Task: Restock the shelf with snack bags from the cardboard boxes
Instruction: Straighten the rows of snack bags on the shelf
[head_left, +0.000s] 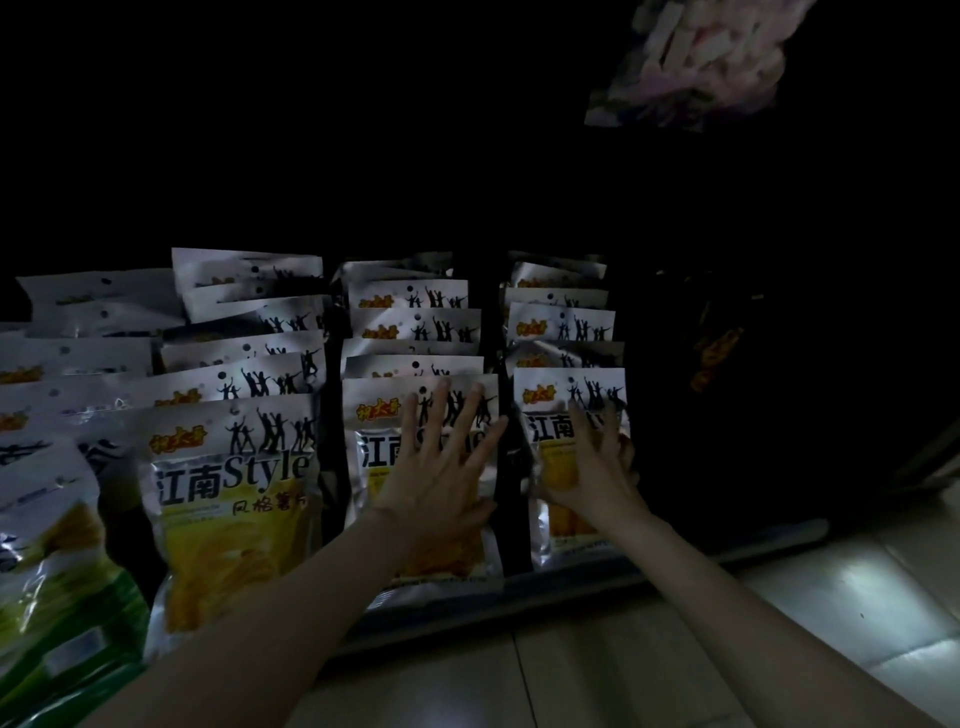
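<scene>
Pretty dark shot, but the left hand (441, 467) is spread flat, fingers straight, pressing on the front snack bag (415, 493) of the middle row at lower centre. The right hand (592, 467) has its fingers curled round the front bag (561, 415) of the right-hand row just beside it. Both rows stand upright on the shelf (597, 577), more bags (234, 493) fill the lower left, and a pale packet (701, 67) hangs in the upper right.
</scene>
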